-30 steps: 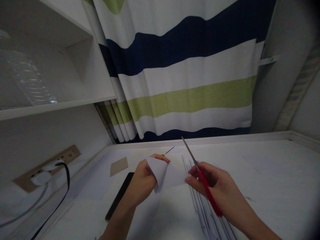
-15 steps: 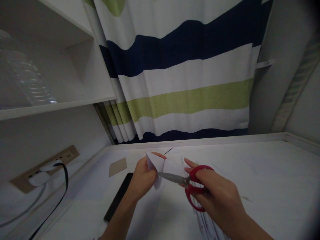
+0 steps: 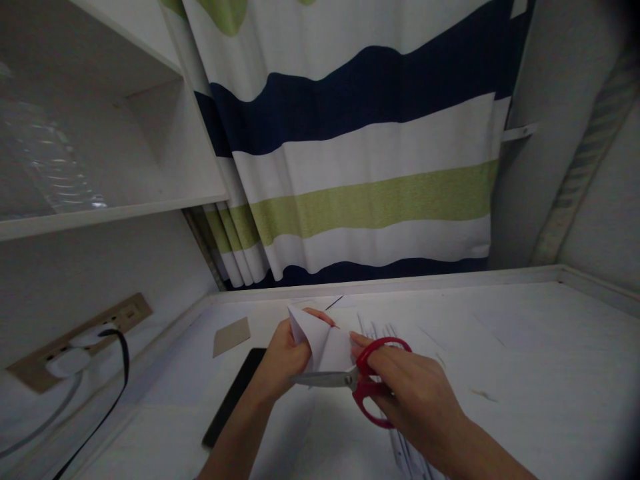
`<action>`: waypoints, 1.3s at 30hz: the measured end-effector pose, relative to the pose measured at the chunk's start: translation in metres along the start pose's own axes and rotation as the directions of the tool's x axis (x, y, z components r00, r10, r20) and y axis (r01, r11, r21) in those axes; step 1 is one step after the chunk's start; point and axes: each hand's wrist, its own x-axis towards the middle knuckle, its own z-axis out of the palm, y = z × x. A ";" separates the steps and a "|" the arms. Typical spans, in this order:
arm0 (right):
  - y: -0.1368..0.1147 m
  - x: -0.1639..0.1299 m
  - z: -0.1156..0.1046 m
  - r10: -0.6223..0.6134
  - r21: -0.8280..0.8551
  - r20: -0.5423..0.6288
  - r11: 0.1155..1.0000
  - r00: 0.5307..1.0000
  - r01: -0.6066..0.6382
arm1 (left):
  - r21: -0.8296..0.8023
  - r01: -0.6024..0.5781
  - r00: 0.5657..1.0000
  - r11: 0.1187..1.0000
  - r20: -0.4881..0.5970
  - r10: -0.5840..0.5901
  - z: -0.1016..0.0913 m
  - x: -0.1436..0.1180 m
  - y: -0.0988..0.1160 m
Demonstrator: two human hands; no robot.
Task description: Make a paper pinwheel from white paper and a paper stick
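A folded sheet of white paper [image 3: 317, 337] is pinched in my left hand [image 3: 287, 357], its pointed corner sticking up. My right hand [image 3: 420, 387] is wrapped round the red handles of a pair of scissors [image 3: 325, 379]. The blades look closed and point left, just below the paper's lower edge and close to my left wrist. Fingertips of my right hand reach the right side of the paper and seem to touch it. Under my right hand lies a pile of thin paper strips [image 3: 407, 453], partly hidden by it.
A black phone-like slab [image 3: 233, 400] lies left of my left forearm. Behind it is a small tan card [image 3: 231, 337]. A power strip [image 3: 75, 343] with plugs and cables is on the left wall. A striped curtain [image 3: 370, 193] hangs behind the white table [image 3: 525, 400].
My right hand and the scissors have moved left and slightly down. The blade tips went from the paper's edge at my left thumb to below it, and my right fingertips came to the paper.
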 end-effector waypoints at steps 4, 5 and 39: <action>0.000 0.000 0.000 0.004 0.017 -0.058 1.000 0.998 -0.003 | 0.044 -0.001 1.000 0.999 0.017 0.001 -0.001 0.001 0.000; 0.000 -0.001 0.001 0.022 0.042 -0.068 0.999 0.997 -0.019 | 0.048 -0.007 1.000 0.999 0.010 0.007 -0.002 0.001 0.000; 0.009 0.011 -0.004 0.609 0.763 0.508 0.011 0.609 -0.647 | -0.064 0.211 0.977 0.975 0.043 -0.209 -0.004 -0.013 0.008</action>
